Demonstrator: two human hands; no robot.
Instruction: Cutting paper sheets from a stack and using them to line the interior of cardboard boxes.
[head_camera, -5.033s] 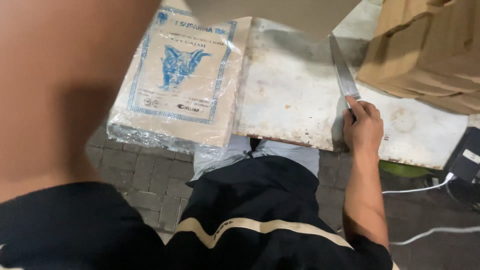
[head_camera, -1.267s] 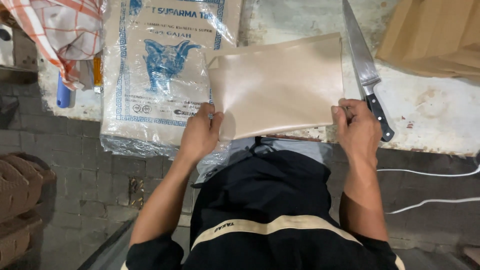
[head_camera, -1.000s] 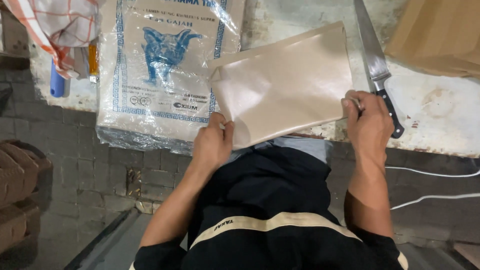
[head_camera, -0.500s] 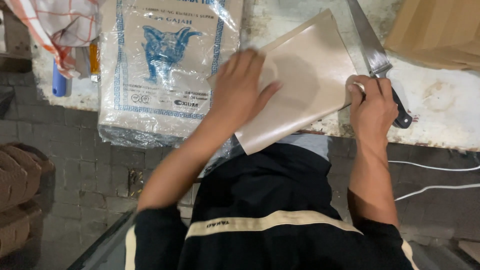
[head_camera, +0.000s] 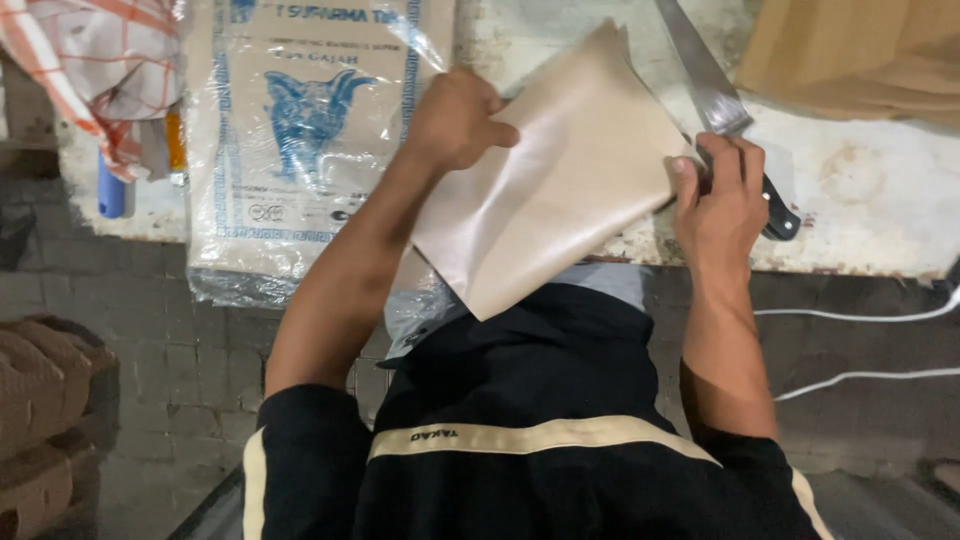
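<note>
Paper, a stack of tan sheets, lies tilted on the table, with one corner hanging past the near edge over our dark shirt. Our left hand rests on the upper left part of the paper, fingers curled into a loose fist with the thumb stretched across the sheet, pressing down on it. Our right hand sits at the paper's right edge; its thumb touches that edge while the other fingers are wrapped round the black handle of a knife. The blade runs up and away from the hand, lying along the paper's right side; we cannot say for certain whether the blade touches the sheets, as the hand covers the junction. Left of the paper lies a plastic-wrapped pack printed in blue with an elephant figure, partly tucked under the paper's left corner. Further left, a red-checked cloth lies over the table corner, with a blue cylinder just below it. Brown cardboard occupies the upper right of the table. White cables trail across the brick floor at right.
</note>
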